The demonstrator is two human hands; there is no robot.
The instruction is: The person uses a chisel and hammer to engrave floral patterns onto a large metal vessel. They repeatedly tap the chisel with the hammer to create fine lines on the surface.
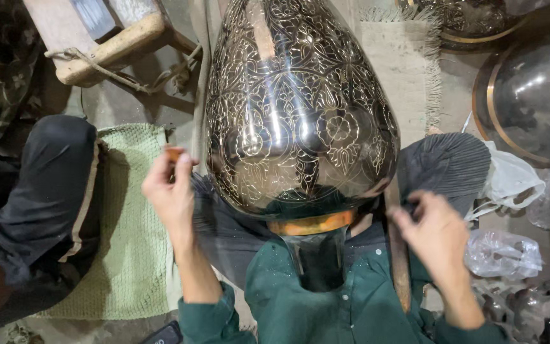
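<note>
Flanking the engraved metal vase (pixel 300 108), left hand (pixel 172 188) and right hand (pixel 437 232), both raised.

Dark polished metal vase (pixel 300 114) engraved with golden floral and leaf patterns, copper-coloured band at its neck. Pale green woven mat (pixel 136 236). Deep green shirt (pixel 345 306). Beige fringed rug (pixel 399 70).

Two bare forearms in rolled green sleeves reach forward, well apart. The left hand (pixel 170 191) is raised, fingers (pixel 183 164) curled closed in a pinch. The right hand (pixel 434 232) is lower, back upward, fingers bent inward.
</note>
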